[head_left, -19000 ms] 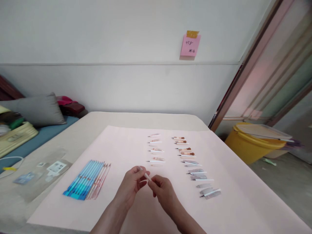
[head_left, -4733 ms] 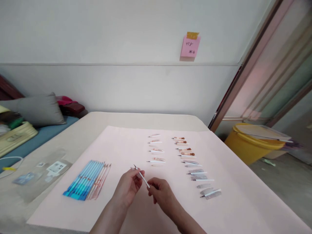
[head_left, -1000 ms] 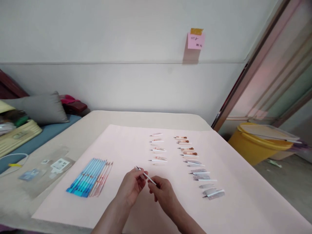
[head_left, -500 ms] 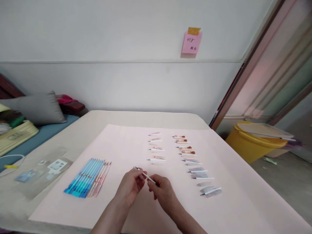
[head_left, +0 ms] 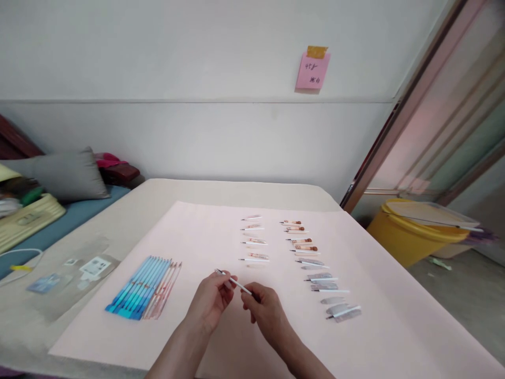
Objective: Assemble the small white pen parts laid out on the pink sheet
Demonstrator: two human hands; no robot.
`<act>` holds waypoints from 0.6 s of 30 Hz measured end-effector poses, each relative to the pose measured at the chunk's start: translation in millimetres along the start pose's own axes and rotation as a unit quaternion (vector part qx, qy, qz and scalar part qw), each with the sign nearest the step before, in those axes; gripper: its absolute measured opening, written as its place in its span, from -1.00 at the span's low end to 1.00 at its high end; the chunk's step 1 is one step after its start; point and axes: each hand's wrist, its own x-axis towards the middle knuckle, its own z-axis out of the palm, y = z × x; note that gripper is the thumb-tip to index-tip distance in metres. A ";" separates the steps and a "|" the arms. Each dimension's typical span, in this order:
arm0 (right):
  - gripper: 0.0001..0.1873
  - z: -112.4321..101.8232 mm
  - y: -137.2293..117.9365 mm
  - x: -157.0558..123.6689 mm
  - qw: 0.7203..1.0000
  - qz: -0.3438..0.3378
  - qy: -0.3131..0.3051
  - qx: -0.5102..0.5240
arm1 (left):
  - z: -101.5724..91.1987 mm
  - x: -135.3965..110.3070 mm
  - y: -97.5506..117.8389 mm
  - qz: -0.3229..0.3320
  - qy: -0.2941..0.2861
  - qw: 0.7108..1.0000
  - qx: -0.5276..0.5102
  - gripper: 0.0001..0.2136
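Between my two hands lies a slim white pen refill (head_left: pixel 240 286) with a dark tip, slanting down to the right. My left hand (head_left: pixel 212 296) pinches it near the tip, while the fingers of my right hand (head_left: pixel 263 304) close round its other end, which they hide. Just beyond my hands, several white refills lie beside pen barrels (head_left: pixel 258 257) in a column. Farther right is a second column, with brown-capped pen parts (head_left: pixel 305 248) at the far end and greyish clear parts (head_left: pixel 344 313) at the near end. To the left, blue pens (head_left: pixel 138 287) lie side by side against pinkish pens (head_left: pixel 162 292).
Pink paper (head_left: pixel 98 337) covers much of the table. Clear plastic packaging (head_left: pixel 94 268) rests at the left, near a blue seat with a grey cushion (head_left: pixel 74 176). A yellow bin (head_left: pixel 410 231) stands off the right side. A pink note (head_left: pixel 313 71) hangs on the wall.
Both hands keep their grip on the refill, with the right hand shifted very slightly to the right. The view has turned a little; the laid-out pens look unmoved.
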 end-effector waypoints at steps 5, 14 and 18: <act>-0.82 0.0 0.2 -0.4 1.000 -0.005 0.006 0.005 | -1.5 1.9 -0.3 0.008 0.000 1.000 0.002 -0.91; -0.80 0.4 2.6 -0.2 1.000 -0.008 -0.002 -0.006 | -2.1 2.5 -3.2 -0.005 -0.007 1.000 0.008 -0.90; -0.80 1.2 4.8 -0.1 1.000 -0.010 -0.007 -0.005 | -2.7 2.0 -7.7 -0.007 -0.016 1.000 0.016 -0.91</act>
